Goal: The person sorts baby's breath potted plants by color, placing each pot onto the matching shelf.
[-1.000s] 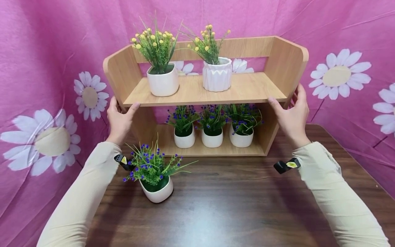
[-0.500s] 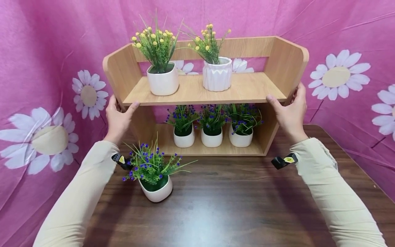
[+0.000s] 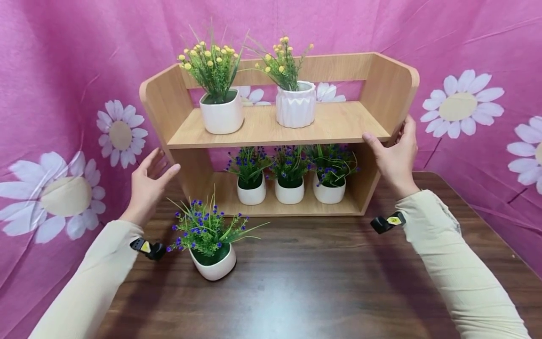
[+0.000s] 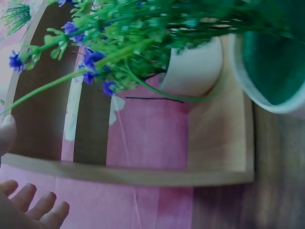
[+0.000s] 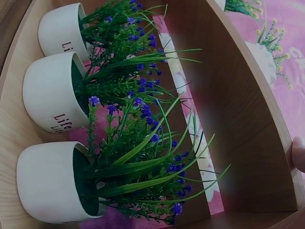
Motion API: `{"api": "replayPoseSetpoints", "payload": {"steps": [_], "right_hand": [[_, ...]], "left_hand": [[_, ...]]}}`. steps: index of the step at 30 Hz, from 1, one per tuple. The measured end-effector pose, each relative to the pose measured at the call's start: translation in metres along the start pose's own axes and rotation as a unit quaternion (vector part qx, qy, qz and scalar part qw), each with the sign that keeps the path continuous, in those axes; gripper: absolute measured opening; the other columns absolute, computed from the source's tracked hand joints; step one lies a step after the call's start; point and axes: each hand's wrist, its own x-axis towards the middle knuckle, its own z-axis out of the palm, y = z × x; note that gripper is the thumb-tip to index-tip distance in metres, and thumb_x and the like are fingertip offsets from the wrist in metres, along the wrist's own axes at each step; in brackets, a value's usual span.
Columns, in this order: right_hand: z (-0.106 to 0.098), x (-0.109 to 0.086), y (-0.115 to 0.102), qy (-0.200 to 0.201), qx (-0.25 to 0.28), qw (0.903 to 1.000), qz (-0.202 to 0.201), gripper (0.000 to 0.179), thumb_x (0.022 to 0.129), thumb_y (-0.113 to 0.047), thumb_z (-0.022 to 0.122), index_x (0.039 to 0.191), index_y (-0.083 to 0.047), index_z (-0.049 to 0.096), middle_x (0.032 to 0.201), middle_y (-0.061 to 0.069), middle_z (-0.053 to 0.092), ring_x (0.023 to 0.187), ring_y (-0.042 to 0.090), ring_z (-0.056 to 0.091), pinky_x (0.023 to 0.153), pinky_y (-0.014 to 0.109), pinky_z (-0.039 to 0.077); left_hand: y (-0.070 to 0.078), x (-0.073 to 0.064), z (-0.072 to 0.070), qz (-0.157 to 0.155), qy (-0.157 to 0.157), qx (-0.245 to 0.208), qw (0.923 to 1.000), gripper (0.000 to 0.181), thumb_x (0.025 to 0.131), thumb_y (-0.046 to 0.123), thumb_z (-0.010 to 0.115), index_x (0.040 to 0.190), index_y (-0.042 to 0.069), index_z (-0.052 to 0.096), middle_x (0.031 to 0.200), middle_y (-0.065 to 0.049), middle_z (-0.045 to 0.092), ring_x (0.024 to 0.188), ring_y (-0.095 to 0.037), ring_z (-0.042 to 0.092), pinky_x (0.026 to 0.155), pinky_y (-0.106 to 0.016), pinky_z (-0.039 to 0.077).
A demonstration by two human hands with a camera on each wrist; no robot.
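A two-tier wooden shelf [image 3: 343, 120] stands on the table. My right hand [image 3: 397, 157] grips its right side, thumb on the upper board's front edge and fingers behind the side panel; only the thumb [image 5: 299, 153] shows in the right wrist view. My left hand [image 3: 146, 186] is just off the shelf's left side, fingers spread and holding nothing. In the left wrist view its fingers [image 4: 42, 207] lie beside the side panel's edge. Nearest that hand, a potted plant with purple-blue flowers [image 3: 216, 263] stands on the table in front of the shelf.
On the upper tier are a yellow-flowered plant in a smooth white pot [image 3: 222, 115] and another in a ridged white pot [image 3: 296, 108]. The lower tier holds three purple-flowered plants, the middle one in a white pot [image 3: 290, 193]. Pink daisy-print cloth [image 3: 271, 28] hangs behind the dark wooden table [image 3: 305, 263].
My left hand has let go of the shelf's left side and moved down and left, its fingers spreading. My right hand keeps its grip. The plants stay in place.
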Motion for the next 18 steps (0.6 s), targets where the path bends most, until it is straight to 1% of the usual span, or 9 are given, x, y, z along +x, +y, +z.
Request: {"api": "replayPoseSetpoints", "payload": {"steps": [2,3,6,9,11,12,14,16,18], "right_hand": [[0.000,0.000,-0.001,-0.001,-0.001,1.0000,0.002,0.079,0.077,-0.022,0.080,0.143,-0.020,0.036,0.134,0.008,0.051,0.116,0.010,0.048,0.101,0.023,0.039],[0.001,0.000,-0.001,0.000,-0.003,1.0000,0.004,0.079,0.077,-0.023,0.080,0.143,-0.020,0.036,0.134,0.008,0.051,0.116,0.010,0.048,0.101,0.023,0.039],[0.003,-0.003,-0.002,0.003,-0.008,0.9999,0.006,0.077,0.078,-0.025,0.080,0.142,-0.018,0.038,0.133,0.009,0.052,0.115,0.010,0.049,0.100,0.022,0.040],[0.004,-0.004,-0.001,0.006,-0.012,0.9999,0.006,0.076,0.078,-0.026,0.080,0.141,-0.017,0.039,0.132,0.010,0.054,0.114,0.010,0.049,0.099,0.022,0.040],[0.004,-0.005,-0.001,0.006,-0.010,0.9999,0.004,0.075,0.078,-0.026,0.080,0.141,-0.017,0.040,0.131,0.011,0.054,0.113,0.010,0.050,0.099,0.021,0.040],[0.004,-0.004,-0.001,0.006,-0.010,0.9999,0.004,0.075,0.078,-0.026,0.080,0.141,-0.017,0.040,0.131,0.011,0.054,0.113,0.009,0.050,0.098,0.021,0.040],[0.003,-0.004,0.000,0.007,-0.012,0.9999,0.003,0.075,0.078,-0.027,0.079,0.141,-0.018,0.039,0.131,0.011,0.054,0.113,0.009,0.049,0.099,0.021,0.040],[0.002,-0.004,0.000,0.008,-0.012,0.9999,0.001,0.075,0.078,-0.027,0.079,0.141,-0.018,0.039,0.132,0.011,0.054,0.114,0.009,0.049,0.099,0.021,0.040],[0.001,-0.004,0.001,0.008,-0.012,0.9999,-0.001,0.075,0.079,-0.027,0.078,0.142,-0.018,0.038,0.132,0.011,0.053,0.115,0.010,0.049,0.100,0.021,0.039]], "left_hand": [[-0.003,-0.008,-0.007,-0.003,-0.004,0.025,0.9997,0.076,0.089,0.025,0.069,0.152,0.019,0.027,0.152,-0.009,0.036,0.137,-0.025,0.038,0.105,-0.022,0.039],[-0.005,-0.012,-0.010,-0.003,-0.003,0.036,0.9993,0.076,0.089,0.025,0.069,0.152,0.019,0.027,0.152,-0.009,0.036,0.136,-0.025,0.038,0.106,-0.021,0.038],[-0.012,-0.026,-0.021,-0.001,-0.011,0.065,0.9978,0.079,0.090,0.026,0.067,0.153,0.017,0.022,0.152,-0.013,0.035,0.137,-0.026,0.037,0.105,-0.017,0.036],[-0.023,-0.039,-0.030,0.003,-0.028,0.093,0.9953,0.081,0.091,0.024,0.066,0.154,0.013,0.016,0.151,-0.018,0.034,0.137,-0.027,0.036,0.097,-0.007,0.038],[-0.030,-0.049,-0.036,0.004,-0.045,0.121,0.9917,0.083,0.092,0.024,0.066,0.154,0.010,0.013,0.150,-0.021,0.034,0.137,-0.030,0.034,0.102,-0.011,0.036],[-0.033,-0.054,-0.038,0.001,-0.059,0.131,0.9897,0.083,0.092,0.024,0.066,0.154,0.010,0.012,0.150,-0.022,0.034,0.137,-0.032,0.033,0.104,-0.014,0.036],[-0.042,-0.063,-0.042,0.000,-0.088,0.149,0.9849,0.084,0.091,0.021,0.066,0.154,0.009,0.012,0.149,-0.024,0.034,0.133,-0.038,0.037,0.100,-0.014,0.039],[-0.051,-0.073,-0.045,0.003,-0.121,0.162,0.9793,0.086,0.090,0.018,0.068,0.154,0.008,0.011,0.147,-0.026,0.035,0.129,-0.044,0.038,0.094,-0.010,0.039],[-0.060,-0.082,-0.045,0.008,-0.157,0.154,0.9754,0.089,0.087,0.011,0.070,0.153,0.005,0.011,0.146,-0.029,0.034,0.126,-0.049,0.038,0.084,-0.006,0.041]]}}
